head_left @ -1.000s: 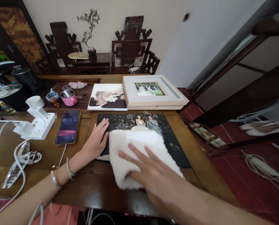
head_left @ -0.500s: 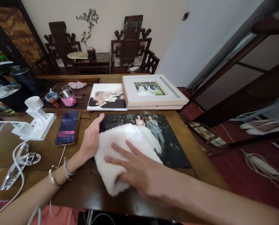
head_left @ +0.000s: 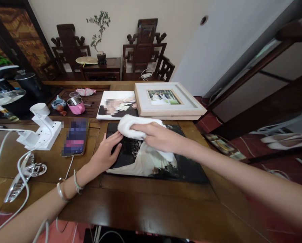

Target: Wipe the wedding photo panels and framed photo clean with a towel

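Our right hand [head_left: 159, 137] had curled its fingers down over the white cloth [head_left: 128, 127], gripping it in a bunch. Half a second before, that hand lay spread flat on the cloth, which was opened out over the near left part of the photo print [head_left: 189, 170]. The cloth had since travelled to the print's far edge, left of middle, and it was wadded under our palm with its thick end sticking out to the left. The near half of the print, with the white gown in it, had come into sight.

Our left hand [head_left: 104, 154] stayed open and flat, fingers on the print's left edge, holding nothing.

The print lay on the wooden table [head_left: 141, 206]. A phone [head_left: 75, 139] sat just left of our left hand, and a white power strip [head_left: 43, 132] lay farther left. Beyond the cloth lay a smaller print [head_left: 115, 105] and, to its right, a framed picture [head_left: 166, 103].
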`<state>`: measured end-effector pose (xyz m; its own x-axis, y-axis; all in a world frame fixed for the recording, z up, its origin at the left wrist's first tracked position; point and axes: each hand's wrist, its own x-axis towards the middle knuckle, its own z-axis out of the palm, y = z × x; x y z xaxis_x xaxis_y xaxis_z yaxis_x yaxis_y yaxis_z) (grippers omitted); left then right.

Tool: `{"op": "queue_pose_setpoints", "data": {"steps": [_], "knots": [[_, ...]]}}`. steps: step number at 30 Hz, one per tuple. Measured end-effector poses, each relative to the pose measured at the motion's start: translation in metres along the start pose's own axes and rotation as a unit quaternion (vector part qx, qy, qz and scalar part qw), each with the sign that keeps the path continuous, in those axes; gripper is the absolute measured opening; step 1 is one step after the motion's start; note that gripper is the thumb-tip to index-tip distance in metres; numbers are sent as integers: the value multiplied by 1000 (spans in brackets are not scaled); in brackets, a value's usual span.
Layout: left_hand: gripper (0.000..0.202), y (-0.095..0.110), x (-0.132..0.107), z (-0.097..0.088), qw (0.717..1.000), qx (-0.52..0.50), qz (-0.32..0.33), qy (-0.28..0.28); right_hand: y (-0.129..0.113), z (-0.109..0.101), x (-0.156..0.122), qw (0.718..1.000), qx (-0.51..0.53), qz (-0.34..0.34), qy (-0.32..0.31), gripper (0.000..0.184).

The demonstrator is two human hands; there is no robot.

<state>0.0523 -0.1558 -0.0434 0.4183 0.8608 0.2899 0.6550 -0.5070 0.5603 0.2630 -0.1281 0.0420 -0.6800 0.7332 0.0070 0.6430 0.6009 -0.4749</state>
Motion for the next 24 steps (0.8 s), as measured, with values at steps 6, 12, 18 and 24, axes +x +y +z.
{"op": "queue_pose_setpoints", "data": {"steps": [6, 12, 18, 24], "knots": [[36, 0, 2, -1, 1000, -4, 26, 7, -23, 1, 57, 998, -11, -42, -45, 48], [38, -3, -1, 1, 1000, 2, 6, 1, -2, -3, 32, 999, -31, -3, -41, 53], [42, -4, -4, 2, 1000, -9, -13, -11, 58, -14, -49, 993, -83, 81, -20, 53], [46, -7, -2, 2, 999, -8, -28, -21, 87, -8, -110, 984, -118, 131, 13, 49]]}}
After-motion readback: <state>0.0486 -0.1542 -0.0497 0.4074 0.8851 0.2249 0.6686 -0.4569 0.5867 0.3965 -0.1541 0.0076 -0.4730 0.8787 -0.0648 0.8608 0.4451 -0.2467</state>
